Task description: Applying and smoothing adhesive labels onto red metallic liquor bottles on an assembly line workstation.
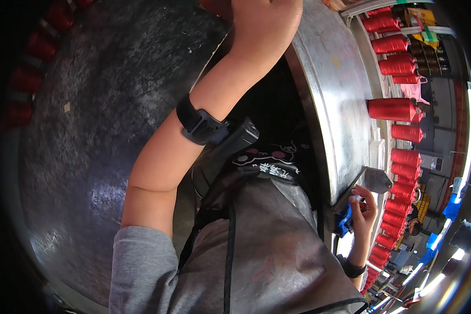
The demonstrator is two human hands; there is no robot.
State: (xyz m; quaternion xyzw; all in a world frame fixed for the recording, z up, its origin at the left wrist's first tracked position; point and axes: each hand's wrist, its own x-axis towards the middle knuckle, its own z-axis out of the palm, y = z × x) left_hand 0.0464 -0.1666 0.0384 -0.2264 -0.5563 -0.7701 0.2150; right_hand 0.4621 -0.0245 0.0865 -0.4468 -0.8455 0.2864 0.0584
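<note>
My left arm reaches up across the view, and my left hand (264, 23) is cut off by the upper edge. Its fingers are mostly out of sight, so what they hold does not show. A black strap (196, 123) with a dark device circles that arm. On the right, my right hand (365, 209) is raised with bent fingers and the thumb a little apart from them. Nothing plain shows between them. Just beyond its fingertips is a grey metal plate (378, 180), and a blue cloth-like thing (344, 220) lies beside the hand.
A scuffed dark tabletop (89, 152) fills the left. Along the right runs a shiny metal surface (345, 89), bordered by a row of red thread cones (395, 109). More red cones (39, 44) stand far left. A dark apron (267, 235) covers my front.
</note>
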